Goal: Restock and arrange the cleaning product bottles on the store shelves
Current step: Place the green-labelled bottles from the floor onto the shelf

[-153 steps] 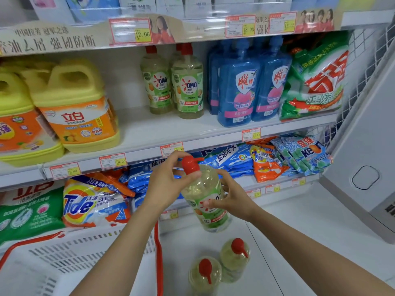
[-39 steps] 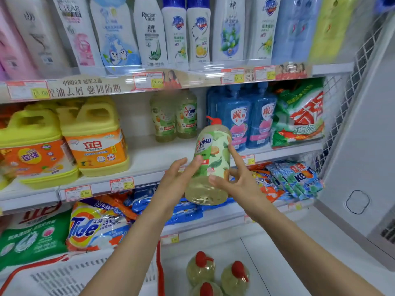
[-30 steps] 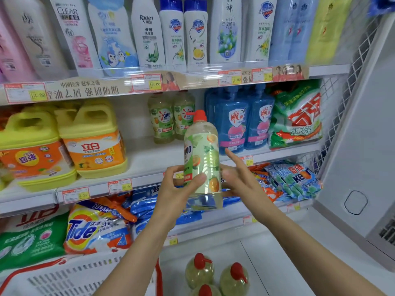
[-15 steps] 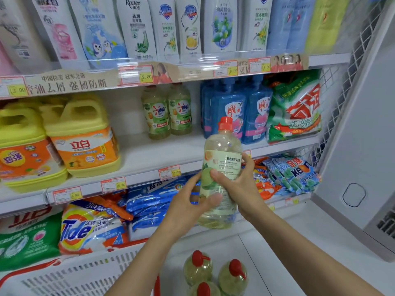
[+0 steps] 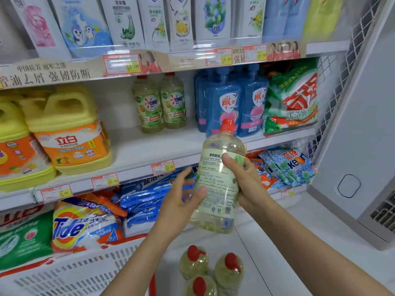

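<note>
Centre frame — right hand (image 5: 250, 185) grips the bottle (image 5: 217, 189), thumb across its front; left hand (image 5: 178, 202) clasps its side, thumb pressing.

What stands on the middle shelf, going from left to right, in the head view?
Cut-off yellow jug → yellow jug with orange label → left OMO bottle → right OMO bottle → blue bottles → green and red detergent bag.

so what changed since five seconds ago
The clear red-capped bottle of yellow liquid rose from low down to shelf height, turned back label to camera. The left hand shifted from its cap to its lower body; the right hand still grips its side. The matching shelf bottles and floor bottles stayed put.
</note>
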{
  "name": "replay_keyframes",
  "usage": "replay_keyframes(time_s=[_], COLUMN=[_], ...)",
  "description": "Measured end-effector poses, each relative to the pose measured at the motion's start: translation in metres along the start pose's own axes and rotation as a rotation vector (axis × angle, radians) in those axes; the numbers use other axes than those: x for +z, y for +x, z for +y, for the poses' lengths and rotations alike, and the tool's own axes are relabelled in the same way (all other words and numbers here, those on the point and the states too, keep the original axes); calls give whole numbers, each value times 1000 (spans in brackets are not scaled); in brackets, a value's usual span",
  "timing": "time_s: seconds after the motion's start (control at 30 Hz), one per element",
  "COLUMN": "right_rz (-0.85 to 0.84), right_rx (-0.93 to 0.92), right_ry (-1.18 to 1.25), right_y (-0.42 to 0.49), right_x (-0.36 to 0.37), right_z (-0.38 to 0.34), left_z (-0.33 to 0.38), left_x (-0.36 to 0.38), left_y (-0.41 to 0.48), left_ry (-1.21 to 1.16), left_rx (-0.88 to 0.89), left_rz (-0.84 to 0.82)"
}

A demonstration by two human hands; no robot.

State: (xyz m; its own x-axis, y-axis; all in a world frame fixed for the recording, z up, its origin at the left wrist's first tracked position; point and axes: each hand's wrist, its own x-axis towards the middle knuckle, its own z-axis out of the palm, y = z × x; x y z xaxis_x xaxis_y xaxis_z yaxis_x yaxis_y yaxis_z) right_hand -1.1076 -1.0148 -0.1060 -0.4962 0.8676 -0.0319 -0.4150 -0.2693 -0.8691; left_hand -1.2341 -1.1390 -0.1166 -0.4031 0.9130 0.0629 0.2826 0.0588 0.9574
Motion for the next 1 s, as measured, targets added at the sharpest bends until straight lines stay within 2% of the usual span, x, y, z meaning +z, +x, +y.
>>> replay_keyframes(time_s=[0.1, 0.17, 0.23, 0.33, 0.43, 0.57, 0.67, 0.73, 0.83, 1.0], right_rz=[113, 89, 10, -146, -193, -257, -218, -199, -157, -270], right_rx=[-55, -63, -40, -35, 13, 116, 65, 10, -90, -141], right_ry=[-50, -131, -190, -244, -271, -121, -79, -173, -307, -497], right_y=[-1, -1, -1, 3, 8, 8, 3, 0, -4, -6], right_x=[7, 10, 9, -2, -7, -3, -1, 0, 0, -5], right_z=[-1, 0, -7, -21, -14, 3, 1, 1, 6, 16], left_z=[5, 2, -1, -8, -14, -17, -15, -10, 4, 2], left_x=[16, 29, 28, 12, 1, 0, -8, -12, -7, 8], left_y=[-3, -3, -2, 2, 3, 1, 4, 7, 11, 15], left_ry=[319, 380, 234, -106, -388, -445, -226, -130, -198, -171], left_rx=[56, 76, 61, -35, -99, -155, -132, -82, -36, -52], left_rz=[68, 74, 88, 13, -78, -219, -278, -215, -51, 22])
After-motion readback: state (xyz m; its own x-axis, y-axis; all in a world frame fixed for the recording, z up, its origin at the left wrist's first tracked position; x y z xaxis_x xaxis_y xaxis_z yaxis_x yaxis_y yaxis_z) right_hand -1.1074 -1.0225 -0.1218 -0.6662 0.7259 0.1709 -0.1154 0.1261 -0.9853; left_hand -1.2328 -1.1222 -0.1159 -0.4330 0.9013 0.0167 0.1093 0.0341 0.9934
